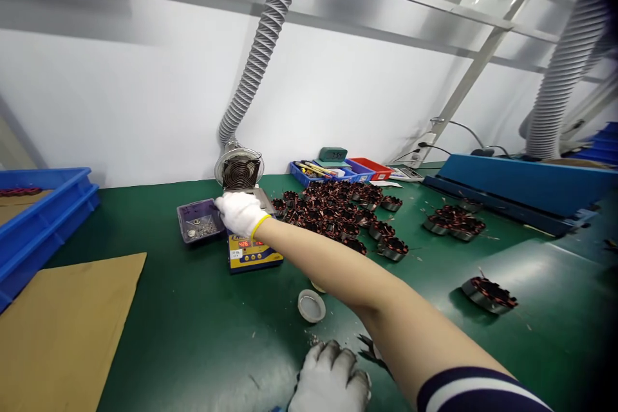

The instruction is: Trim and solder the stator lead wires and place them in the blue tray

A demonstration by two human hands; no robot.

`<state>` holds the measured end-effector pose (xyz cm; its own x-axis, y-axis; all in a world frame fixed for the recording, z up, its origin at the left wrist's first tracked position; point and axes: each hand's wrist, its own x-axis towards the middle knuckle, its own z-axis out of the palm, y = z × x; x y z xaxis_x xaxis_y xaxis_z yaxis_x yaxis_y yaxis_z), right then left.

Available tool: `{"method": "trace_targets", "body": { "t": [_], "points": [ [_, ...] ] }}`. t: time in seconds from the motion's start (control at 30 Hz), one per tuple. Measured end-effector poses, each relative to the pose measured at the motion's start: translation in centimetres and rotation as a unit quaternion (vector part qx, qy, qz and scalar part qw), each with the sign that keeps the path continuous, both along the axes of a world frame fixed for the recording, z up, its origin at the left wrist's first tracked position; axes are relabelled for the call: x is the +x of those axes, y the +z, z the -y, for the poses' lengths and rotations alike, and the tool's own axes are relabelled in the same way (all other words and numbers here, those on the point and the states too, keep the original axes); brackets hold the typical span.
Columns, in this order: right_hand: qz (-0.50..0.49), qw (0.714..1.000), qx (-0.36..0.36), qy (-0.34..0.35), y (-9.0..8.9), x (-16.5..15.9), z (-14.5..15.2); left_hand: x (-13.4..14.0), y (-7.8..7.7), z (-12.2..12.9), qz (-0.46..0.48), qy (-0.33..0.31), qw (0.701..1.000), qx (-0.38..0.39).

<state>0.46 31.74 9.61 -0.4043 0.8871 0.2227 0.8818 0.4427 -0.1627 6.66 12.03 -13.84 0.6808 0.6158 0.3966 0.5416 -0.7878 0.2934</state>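
Observation:
My right hand (239, 211), in a white glove with a yellow cuff, reaches far across the bench. Its fingers are closed at the right rim of a purple plastic bin (185, 214) with small metal bits inside; I cannot make out what they hold. Just below that hand stands a yellow-and-blue soldering station (254, 260) with red digits. My left hand (330, 381), in a grey glove, rests palm down at the bottom middle, fingers apart. Near it are a small round dish (311, 306) and a dark tool (371, 350), partly hidden by my right forearm.
Many copper-wound motor stators (338, 209) crowd the middle. Another stator (489, 295) lies at the right. A fume extractor fan (240, 172) stands behind my right hand. A blue crate (48, 232) and a cardboard sheet (72, 328) are at the left.

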Motion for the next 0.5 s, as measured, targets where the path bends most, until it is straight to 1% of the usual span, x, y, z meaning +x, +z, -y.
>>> {"method": "trace_targets", "body": {
  "t": [0.1,0.2,0.33,0.5],
  "points": [
    [0.079,0.997,0.017,0.011,0.2,-1.2,0.7,0.1,0.0,-0.2,-0.004,0.001,1.0,-0.021],
    [0.123,0.992,0.021,0.031,0.5,-1.4,1.3,0.2,0.0,-0.1,-0.01,0.001,0.999,-0.048],
    [0.168,0.983,-0.004,0.068,0.4,-2.6,2.0,0.6,0.3,0.2,-0.033,0.011,0.995,-0.094],
    [0.187,0.978,-0.045,0.086,-0.1,-4.9,2.5,0.7,1.1,0.5,-0.059,0.011,0.988,-0.145]
  ]
}}
